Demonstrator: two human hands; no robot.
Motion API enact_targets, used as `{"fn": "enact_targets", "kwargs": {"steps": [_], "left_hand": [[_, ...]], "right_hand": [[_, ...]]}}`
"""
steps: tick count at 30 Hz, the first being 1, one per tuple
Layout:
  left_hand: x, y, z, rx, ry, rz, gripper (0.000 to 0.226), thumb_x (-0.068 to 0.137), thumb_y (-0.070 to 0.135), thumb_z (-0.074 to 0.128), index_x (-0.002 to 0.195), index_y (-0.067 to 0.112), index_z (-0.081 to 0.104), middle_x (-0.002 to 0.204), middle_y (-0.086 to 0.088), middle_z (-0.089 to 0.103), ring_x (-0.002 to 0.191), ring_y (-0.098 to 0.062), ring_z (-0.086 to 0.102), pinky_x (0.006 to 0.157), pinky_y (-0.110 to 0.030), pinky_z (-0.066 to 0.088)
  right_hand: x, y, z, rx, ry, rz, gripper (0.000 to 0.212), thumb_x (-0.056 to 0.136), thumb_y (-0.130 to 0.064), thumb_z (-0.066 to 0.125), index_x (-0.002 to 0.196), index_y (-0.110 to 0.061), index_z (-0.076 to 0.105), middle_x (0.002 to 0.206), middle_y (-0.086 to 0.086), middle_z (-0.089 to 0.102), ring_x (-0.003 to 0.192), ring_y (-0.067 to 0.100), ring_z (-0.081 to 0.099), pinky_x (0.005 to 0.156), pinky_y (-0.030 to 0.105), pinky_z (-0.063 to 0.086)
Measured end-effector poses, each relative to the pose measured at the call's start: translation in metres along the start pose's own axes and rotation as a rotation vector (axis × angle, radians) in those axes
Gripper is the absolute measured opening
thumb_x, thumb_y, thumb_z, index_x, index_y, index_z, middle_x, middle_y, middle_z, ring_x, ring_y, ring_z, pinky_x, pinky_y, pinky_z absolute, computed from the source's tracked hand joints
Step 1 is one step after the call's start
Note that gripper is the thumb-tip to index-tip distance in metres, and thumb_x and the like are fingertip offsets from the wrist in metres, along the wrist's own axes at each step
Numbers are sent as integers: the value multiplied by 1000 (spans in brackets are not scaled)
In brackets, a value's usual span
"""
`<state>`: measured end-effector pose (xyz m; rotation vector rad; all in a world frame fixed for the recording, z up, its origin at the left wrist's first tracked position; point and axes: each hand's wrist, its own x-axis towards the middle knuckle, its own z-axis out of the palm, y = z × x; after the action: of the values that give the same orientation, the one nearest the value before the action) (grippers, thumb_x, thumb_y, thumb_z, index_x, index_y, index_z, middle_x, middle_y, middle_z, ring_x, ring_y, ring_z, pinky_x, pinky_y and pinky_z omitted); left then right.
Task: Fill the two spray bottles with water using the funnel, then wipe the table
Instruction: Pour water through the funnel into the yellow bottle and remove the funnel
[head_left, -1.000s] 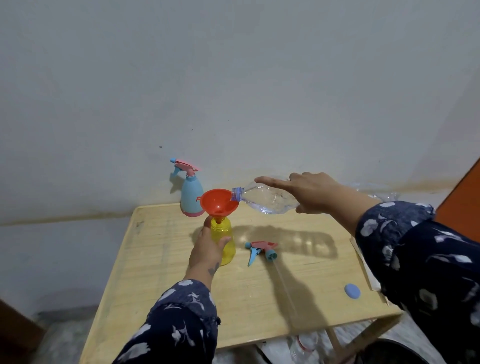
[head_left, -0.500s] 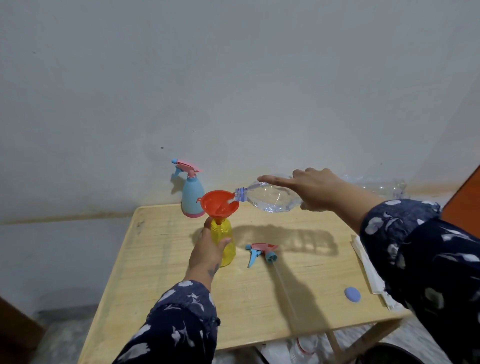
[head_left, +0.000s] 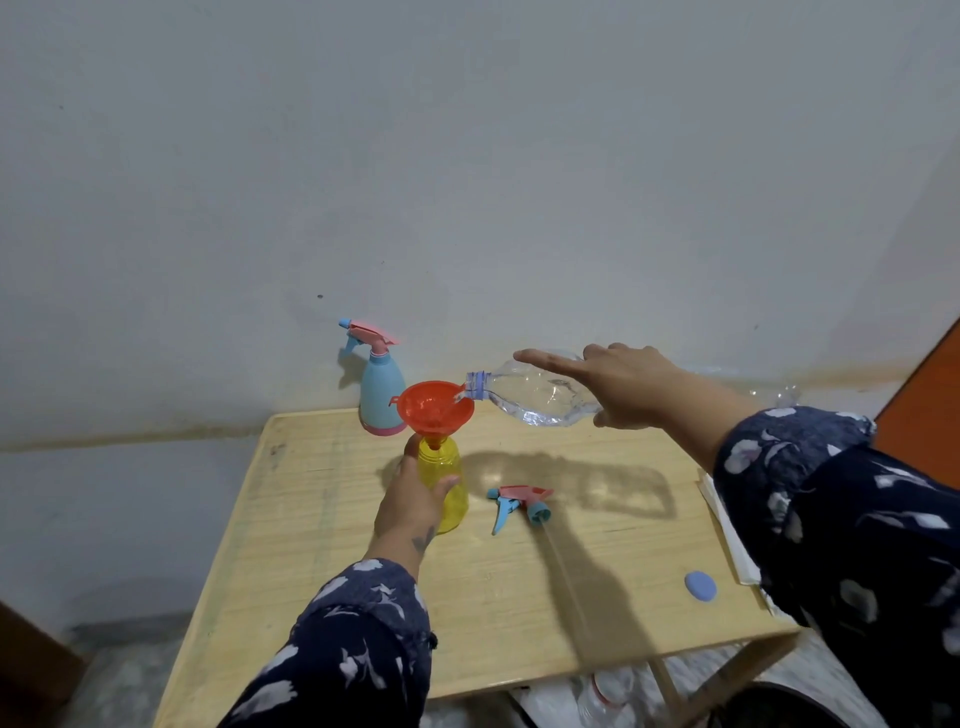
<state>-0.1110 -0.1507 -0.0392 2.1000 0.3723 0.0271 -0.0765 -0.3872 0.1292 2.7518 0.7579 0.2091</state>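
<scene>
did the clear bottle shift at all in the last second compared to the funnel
Barely. The clear bottle keeps its mouth over the red funnel rim, pouring. The right hand stays on it.

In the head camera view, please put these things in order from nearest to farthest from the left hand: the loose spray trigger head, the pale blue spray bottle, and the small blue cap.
Measured from the left hand, which grips the yellow bottle:
1. Loose pink and blue spray trigger head, lying just to its right.
2. Pale blue plastic spray bottle, standing behind, by the wall.
3. Small round blue cap, near the table's front right corner.
</scene>
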Motion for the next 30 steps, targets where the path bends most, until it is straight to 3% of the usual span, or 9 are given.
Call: {"fn": "enact_targets", "kwargs": {"steps": [7,12,15,19,24,30], "left_hand": [[-1,2,0,27,8,-13,68,91,38,61,147,35,22,144,-2,45,128,-32,48,99,-45,41],[0,1,0,25,11,1,67,91,39,62,146,34,24,140,-2,48,123,-32,51,97,-45,44],[2,-2,1,23,20,12,69,90,40,62,148,33,23,142,-3,46,124,-32,49,97,-46,43],[8,-8,3,22,24,-11,71,88,42,64,147,27,26,142,-5,47,125,-33,49,100,-50,43],[11,-14,6,26,34,-5,68,88,41,65,144,23,31,135,-9,54,120,-36,53,99,-47,43],[10,-15,7,4,45,-1,67,89,39,64,144,20,32,134,-11,54,120,-36,53,96,-43,42]], "right_hand": [[-5,-11,24,285,-75,13,115,80,-18,72,136,-61,-19,87,1,45,79,23,51,70,38,51],[-6,-10,51,572,-5,86,123,74,-20,79,132,-63,-21,102,16,58,93,32,62,82,45,53],[-11,1,68,698,111,190,127,69,-21,82,135,-60,-19,112,21,58,89,32,61,82,47,52],[-21,28,88,877,328,397,125,69,-17,82,146,-41,-13,132,17,49,97,32,59,85,45,51],[-26,47,109,937,584,577,121,72,-16,81,146,-39,-12,152,-10,22,116,32,53,91,41,48],[-15,59,126,1050,744,729,115,76,-18,78,144,-43,-11,149,14,31,121,28,48,96,37,44]]}}
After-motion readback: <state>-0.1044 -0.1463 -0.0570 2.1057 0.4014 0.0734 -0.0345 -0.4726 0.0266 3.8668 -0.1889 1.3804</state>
